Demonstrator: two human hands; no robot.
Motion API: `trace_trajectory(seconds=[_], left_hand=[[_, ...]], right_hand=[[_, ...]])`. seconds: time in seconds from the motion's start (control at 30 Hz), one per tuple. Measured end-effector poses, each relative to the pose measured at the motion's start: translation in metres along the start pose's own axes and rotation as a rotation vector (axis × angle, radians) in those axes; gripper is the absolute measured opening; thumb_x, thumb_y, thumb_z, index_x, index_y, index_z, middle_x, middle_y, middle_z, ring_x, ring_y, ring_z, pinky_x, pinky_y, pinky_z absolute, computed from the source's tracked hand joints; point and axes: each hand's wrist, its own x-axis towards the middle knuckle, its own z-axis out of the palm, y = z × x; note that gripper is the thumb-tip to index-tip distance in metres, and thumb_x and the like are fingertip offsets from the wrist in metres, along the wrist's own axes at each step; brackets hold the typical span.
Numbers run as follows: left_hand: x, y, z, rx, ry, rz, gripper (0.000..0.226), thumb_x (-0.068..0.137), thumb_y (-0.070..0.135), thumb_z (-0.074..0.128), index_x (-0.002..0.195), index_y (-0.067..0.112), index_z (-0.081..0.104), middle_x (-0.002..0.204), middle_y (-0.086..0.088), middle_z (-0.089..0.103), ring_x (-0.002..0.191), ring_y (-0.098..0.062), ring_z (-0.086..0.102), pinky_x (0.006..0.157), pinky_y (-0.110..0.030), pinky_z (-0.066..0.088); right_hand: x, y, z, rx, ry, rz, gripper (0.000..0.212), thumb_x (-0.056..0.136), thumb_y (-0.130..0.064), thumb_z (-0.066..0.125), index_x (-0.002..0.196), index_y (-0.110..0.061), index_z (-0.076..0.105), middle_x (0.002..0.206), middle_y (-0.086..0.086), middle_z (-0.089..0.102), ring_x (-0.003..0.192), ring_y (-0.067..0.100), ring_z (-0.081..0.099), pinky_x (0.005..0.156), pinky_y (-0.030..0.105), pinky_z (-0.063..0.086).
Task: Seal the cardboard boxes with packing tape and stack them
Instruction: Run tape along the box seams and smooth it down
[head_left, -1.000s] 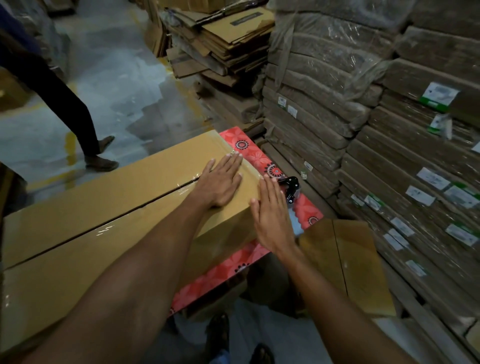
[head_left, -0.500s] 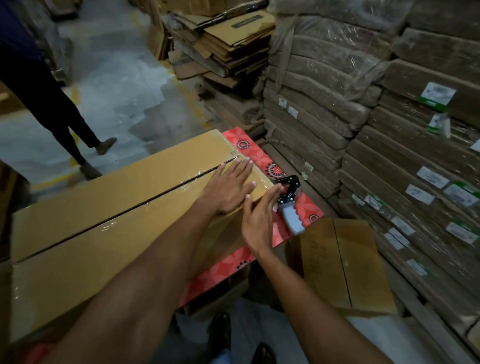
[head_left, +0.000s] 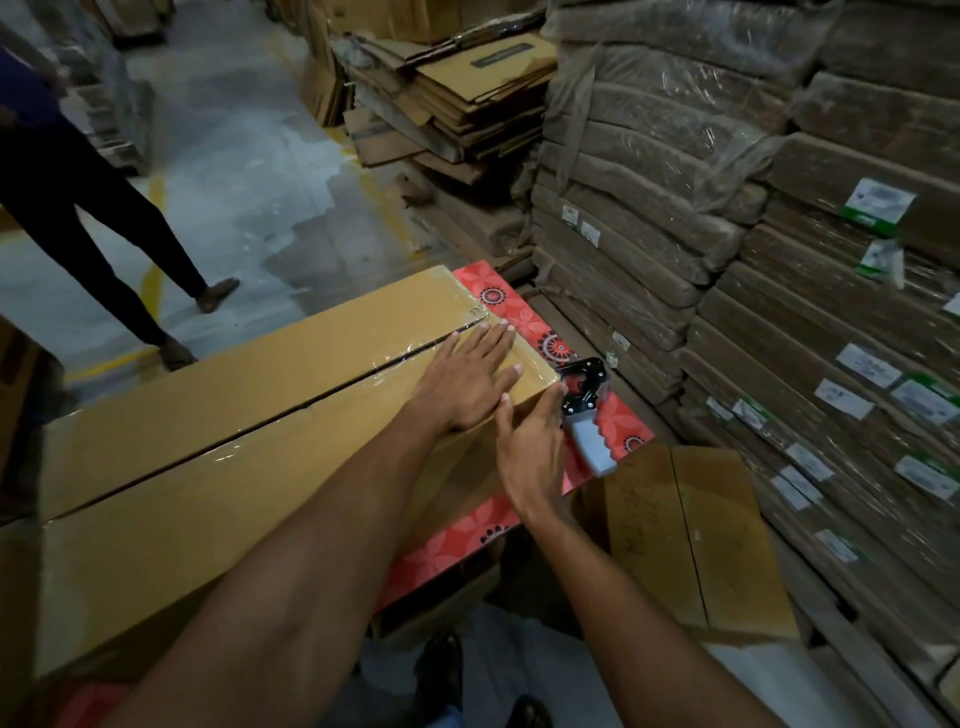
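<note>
A long cardboard box (head_left: 208, 410) lies on a red flowered table (head_left: 524, 317), clear tape running along its centre seam. My left hand (head_left: 467, 379) rests flat, fingers spread, on the box top near its right end. My right hand (head_left: 530, 447) presses flat against the right end face of the box, fingers pointing up at the corner. A tape dispenser (head_left: 587, 415) with a black head and grey handle lies on the table just right of that hand; I cannot tell if they touch.
A smaller sealed box (head_left: 691, 535) stands to the right of the table. Wrapped stacks of flat cardboard (head_left: 727, 260) rise on the right and behind. A person's legs (head_left: 119, 249) stand on the concrete floor at the left. My feet show below.
My left hand slid further along the box top toward the far right corner. My right hand turned from lying flat near the corner to pressing the end face. The person at left stepped.
</note>
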Motion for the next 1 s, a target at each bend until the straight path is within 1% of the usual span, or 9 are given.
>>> trace_trajectory(seconds=[0.17, 0.23, 0.33, 0.4, 0.43, 0.53, 0.63, 0.73, 1.0], left_hand=[[-0.003, 0.006, -0.002, -0.015, 0.003, -0.043, 0.066, 0.104, 0.056, 0.013, 0.160, 0.024, 0.000, 0.167, 0.006, -0.002, 0.154, -0.012, -0.005, 0.125, -0.042, -0.001], [-0.006, 0.007, -0.005, -0.047, 0.010, -0.051, 0.066, 0.105, 0.053, 0.017, 0.161, 0.019, 0.006, 0.168, 0.002, 0.002, 0.154, -0.014, -0.002, 0.125, -0.041, 0.001], [-0.027, 0.001, -0.011, -0.118, 0.077, -0.054, 0.062, 0.107, 0.047, 0.025, 0.159, 0.013, 0.018, 0.167, -0.005, 0.014, 0.154, -0.019, 0.010, 0.125, -0.039, 0.008], [-0.054, -0.012, -0.013, -0.141, 0.163, -0.115, 0.060, 0.107, 0.044, 0.028, 0.158, 0.013, 0.023, 0.165, -0.005, 0.020, 0.153, -0.019, 0.013, 0.124, -0.037, 0.008], [-0.070, -0.021, -0.015, -0.137, 0.191, -0.158, 0.059, 0.107, 0.044, 0.027, 0.158, 0.014, 0.022, 0.165, -0.004, 0.020, 0.153, -0.018, 0.012, 0.124, -0.037, 0.007], [-0.123, -0.055, -0.019, -0.107, 0.182, -0.307, 0.060, 0.107, 0.044, 0.018, 0.159, 0.016, 0.016, 0.167, 0.000, 0.013, 0.154, -0.015, 0.006, 0.125, -0.038, 0.005], [-0.178, -0.089, -0.018, -0.051, 0.153, -0.462, 0.059, 0.107, 0.042, 0.016, 0.160, 0.018, 0.009, 0.168, 0.001, 0.006, 0.154, -0.015, 0.002, 0.125, -0.042, 0.005], [-0.219, -0.107, -0.018, 0.023, 0.068, -0.589, 0.061, 0.107, 0.043, 0.013, 0.160, 0.017, 0.001, 0.168, 0.002, -0.002, 0.154, -0.015, -0.003, 0.125, -0.045, 0.004], [-0.234, -0.118, -0.019, -0.007, -0.021, -0.609, 0.059, 0.106, 0.045, 0.007, 0.160, 0.023, -0.004, 0.167, 0.007, -0.008, 0.153, -0.011, -0.008, 0.125, -0.047, 0.000]], right_hand=[[0.008, 0.004, -0.007, 0.024, -0.044, 0.009, 0.104, 0.075, -0.093, 0.011, 0.148, -0.020, 0.015, 0.136, 0.022, 0.056, 0.103, 0.034, 0.070, 0.076, 0.045, 0.063], [0.007, -0.004, -0.018, -0.018, -0.080, 0.032, 0.100, 0.077, -0.092, 0.021, 0.143, -0.017, 0.021, 0.128, 0.020, 0.060, 0.094, 0.029, 0.070, 0.072, 0.042, 0.062], [0.003, -0.020, -0.042, -0.260, 0.001, -0.037, 0.068, 0.092, -0.056, 0.054, 0.137, -0.008, 0.034, 0.131, 0.015, 0.054, 0.108, 0.028, 0.058, 0.088, 0.042, 0.055], [0.005, -0.035, -0.047, -0.450, 0.131, -0.253, 0.055, 0.090, -0.034, 0.060, 0.135, -0.008, 0.043, 0.137, 0.015, 0.050, 0.119, 0.031, 0.051, 0.099, 0.045, 0.047], [0.007, -0.046, -0.040, -0.467, 0.085, -0.370, 0.048, 0.089, -0.028, 0.059, 0.131, -0.008, 0.048, 0.133, 0.016, 0.054, 0.118, 0.033, 0.053, 0.099, 0.046, 0.046], [0.003, -0.089, 0.004, -0.436, -0.327, -0.661, 0.034, 0.094, -0.024, 0.048, 0.122, -0.009, 0.058, 0.124, 0.015, 0.063, 0.118, 0.035, 0.057, 0.102, 0.043, 0.043], [-0.021, -0.120, 0.054, -0.456, -0.575, -0.927, 0.044, 0.101, -0.022, 0.039, 0.144, -0.011, 0.046, 0.151, 0.011, 0.047, 0.142, 0.027, 0.040, 0.121, 0.043, 0.023], [-0.038, -0.139, 0.088, -0.562, -0.655, -1.030, 0.052, 0.106, -0.031, 0.033, 0.154, -0.011, 0.029, 0.164, 0.009, 0.027, 0.151, 0.024, 0.025, 0.123, 0.046, 0.017], [-0.052, -0.140, 0.102, -0.708, -0.747, -0.984, 0.059, 0.108, -0.043, 0.012, 0.161, -0.017, 0.010, 0.169, -0.001, 0.007, 0.156, 0.015, 0.005, 0.126, 0.046, 0.005]])
